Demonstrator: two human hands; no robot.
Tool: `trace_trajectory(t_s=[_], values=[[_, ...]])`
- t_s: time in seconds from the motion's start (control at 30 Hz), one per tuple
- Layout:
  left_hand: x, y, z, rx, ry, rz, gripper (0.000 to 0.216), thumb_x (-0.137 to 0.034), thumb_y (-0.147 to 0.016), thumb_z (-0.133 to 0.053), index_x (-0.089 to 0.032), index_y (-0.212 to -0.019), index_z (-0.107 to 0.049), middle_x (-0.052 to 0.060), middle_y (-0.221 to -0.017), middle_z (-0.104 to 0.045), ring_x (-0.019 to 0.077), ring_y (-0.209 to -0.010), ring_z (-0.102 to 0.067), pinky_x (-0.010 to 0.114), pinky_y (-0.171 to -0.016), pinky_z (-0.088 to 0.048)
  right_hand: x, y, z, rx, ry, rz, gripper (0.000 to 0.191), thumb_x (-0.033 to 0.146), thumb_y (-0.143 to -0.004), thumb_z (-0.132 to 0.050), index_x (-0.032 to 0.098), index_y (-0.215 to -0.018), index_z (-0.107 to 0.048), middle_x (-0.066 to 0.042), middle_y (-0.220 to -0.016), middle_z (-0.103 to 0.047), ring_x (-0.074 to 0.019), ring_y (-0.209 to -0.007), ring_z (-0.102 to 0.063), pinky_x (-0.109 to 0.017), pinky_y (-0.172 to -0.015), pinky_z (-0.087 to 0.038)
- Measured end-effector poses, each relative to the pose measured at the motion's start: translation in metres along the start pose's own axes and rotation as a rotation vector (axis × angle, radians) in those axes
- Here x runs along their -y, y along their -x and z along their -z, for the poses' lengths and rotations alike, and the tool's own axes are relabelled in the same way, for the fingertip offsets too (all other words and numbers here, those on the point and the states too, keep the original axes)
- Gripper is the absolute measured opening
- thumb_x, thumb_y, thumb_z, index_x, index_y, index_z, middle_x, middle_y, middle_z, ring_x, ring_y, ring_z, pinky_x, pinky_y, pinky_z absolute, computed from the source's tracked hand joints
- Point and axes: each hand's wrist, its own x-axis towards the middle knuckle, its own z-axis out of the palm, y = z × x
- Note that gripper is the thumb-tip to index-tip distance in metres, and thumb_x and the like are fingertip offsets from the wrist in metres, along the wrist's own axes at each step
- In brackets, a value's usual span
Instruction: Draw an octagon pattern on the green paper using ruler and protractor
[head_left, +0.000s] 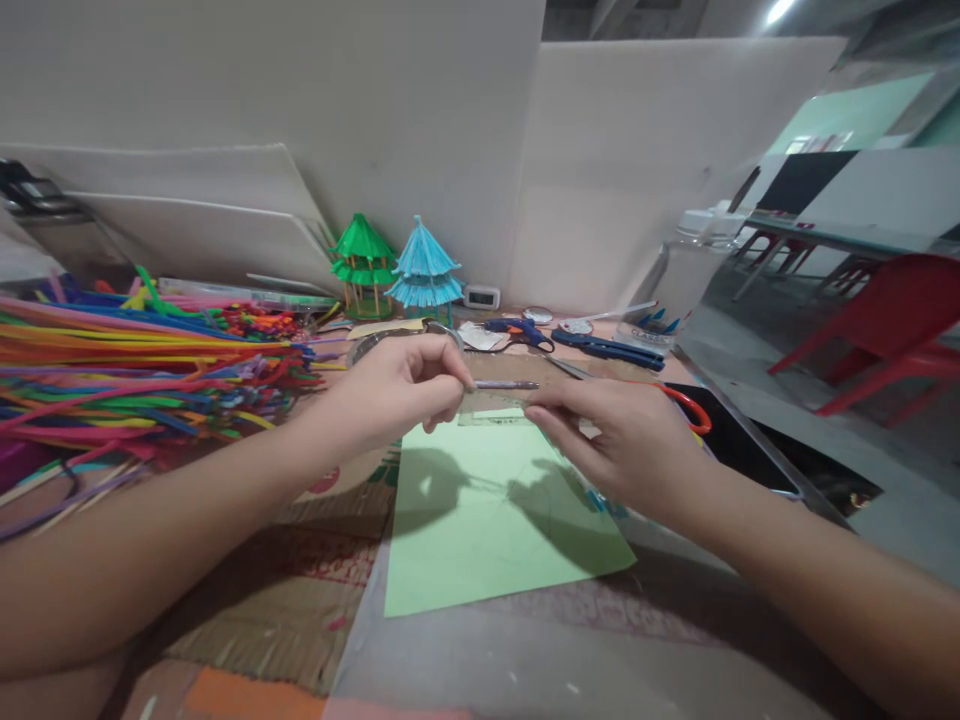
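Observation:
My left hand (424,385) pinches one end of a thin purplish stick (506,384) between thumb and fingertips. The stick points right, held above a light green sheet of paper (465,560). My right hand (611,430) is closed in a pinch just below the stick's free end. Whatever lies between its fingertips is too small to make out. Shadows of both hands fall on the paper, which bears faint lines. A clear ruler (491,419) lies along the paper's far edge. Orange-handled scissors (690,408) show partly behind my right hand.
Many colourful pipe cleaners (150,370) are heaped at the left. Along the back stand a green pagoda model (364,265) and a blue pagoda model (425,265). A glue gun (521,330) and a dark blue stapler-like tool (607,350) lie to their right.

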Motion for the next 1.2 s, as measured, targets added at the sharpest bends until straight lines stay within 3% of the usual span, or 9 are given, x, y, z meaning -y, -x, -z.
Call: trace_trajectory(t_s=[0.23,0.43,0.7,0.97,1.2], values=[[-0.003,-0.001,0.001,0.002,0.01,0.005,0.012,-0.036,-0.084,-0.068,-0.024,-0.085,-0.069,-0.001,-0.069,-0.071,0.0159,-0.06,-0.066,0.028,-0.058,-0.053,-0.008,-0.003,0.002,0.032,-0.13,-0.158,0.024,0.027,-0.105,-0.063,0.019,-0.093,-0.082,-0.001,-0.069,-0.077,-0.0148,-0.058,-0.067,-0.025,-0.059,-0.042],[-0.003,0.0,0.002,-0.009,-0.08,-0.066,0.028,-0.048,-0.09,-0.076,-0.023,-0.08,-0.069,-0.001,-0.069,-0.068,0.0149,-0.061,-0.063,0.028,-0.06,-0.053,-0.007,-0.003,0.001,0.035,-0.131,-0.162,0.025,0.028,-0.106,-0.063,0.019,-0.094,-0.083,-0.002,-0.071,-0.078,-0.0155,-0.06,-0.069,-0.026,-0.059,-0.042],[-0.002,0.001,0.006,-0.085,-0.305,-0.138,0.022,-0.045,-0.092,-0.07,-0.025,-0.09,-0.077,0.001,-0.079,-0.073,0.019,-0.074,-0.066,0.031,-0.065,-0.049,-0.006,-0.002,0.003,0.011,-0.058,-0.09,0.025,0.028,-0.108,-0.061,0.02,-0.096,-0.082,-0.004,-0.077,-0.08,-0.0171,-0.066,-0.07,-0.028,-0.064,-0.042],[0.003,0.004,-0.001,-0.117,-0.551,-0.211,0.009,-0.035,-0.079,-0.061,-0.027,-0.079,-0.065,-0.002,-0.074,-0.072,0.02,-0.07,-0.065,0.033,-0.067,-0.041,-0.002,0.005,-0.007,0.0,0.184,0.095,0.032,0.027,-0.114,-0.054,0.02,-0.097,-0.08,-0.005,-0.077,-0.082,-0.0205,-0.068,-0.072,-0.032,-0.064,-0.04],[0.005,0.005,-0.001,-0.147,-0.639,-0.238,0.007,-0.034,-0.079,-0.06,-0.028,-0.077,-0.063,-0.001,-0.072,-0.07,0.0211,-0.069,-0.062,0.035,-0.066,-0.037,-0.002,0.004,-0.009,-0.013,0.201,0.105,0.032,0.025,-0.114,-0.054,0.02,-0.095,-0.08,-0.004,-0.072,-0.079,-0.0205,-0.066,-0.072,-0.032,-0.063,-0.039]])
